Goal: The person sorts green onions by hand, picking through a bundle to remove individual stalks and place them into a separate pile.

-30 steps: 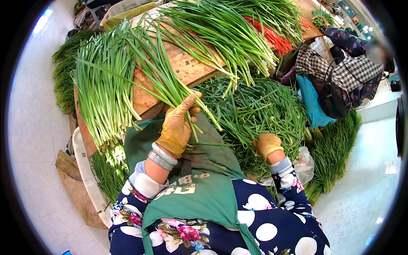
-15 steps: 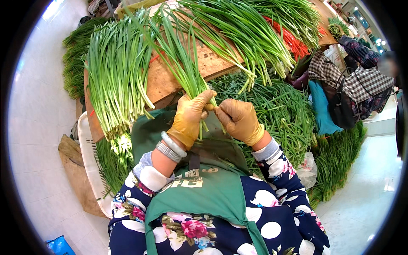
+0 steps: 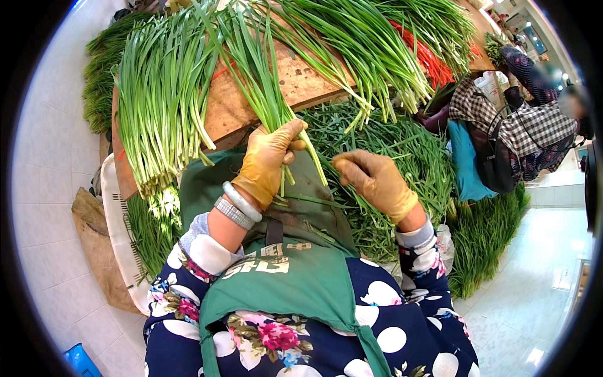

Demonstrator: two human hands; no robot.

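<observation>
We see the left hand (image 3: pixel 267 160), in a yellowish glove, closed round the lower part of a small bunch of green stalks (image 3: pixel 257 81). Thumb lies across the stems; pale cut ends stick out below the fist, a couple angled off toward the right hand (image 3: pixel 377 182). Leafy tops run up and away, over the near edge of the wooden table (image 3: pixel 298 72). So the bunch sits in front of the body, tilted, partly over the tabletop, partly above the green apron (image 3: pixel 308 276).

Right hand, same kind of glove, is near the stem ends but apart from them. We have its fingers bent inward toward the thumb; we cannot tell if anything small is pinched there. Below and behind it we get a heap of loose leaves (image 3: pixel 408 151).

On the table, we note a thick pile of stalks (image 3: pixel 166 94) at left, stems toward the wearer, and another pile (image 3: pixel 352 47) at right, with red ties (image 3: pixel 430 60) next to it. Left wrist: white bangle (image 3: pixel 242 201) plus silvery band (image 3: pixel 233 213).

Lower left, we mark a white crate (image 3: pixel 115 245) and, outside it, a brown sack (image 3: pixel 97 251). Right side: another person in a checkered garment (image 3: pixel 537 125), teal cloth (image 3: pixel 466 163) beside them, and more upright greens (image 3: pixel 487 245) on the floor.
</observation>
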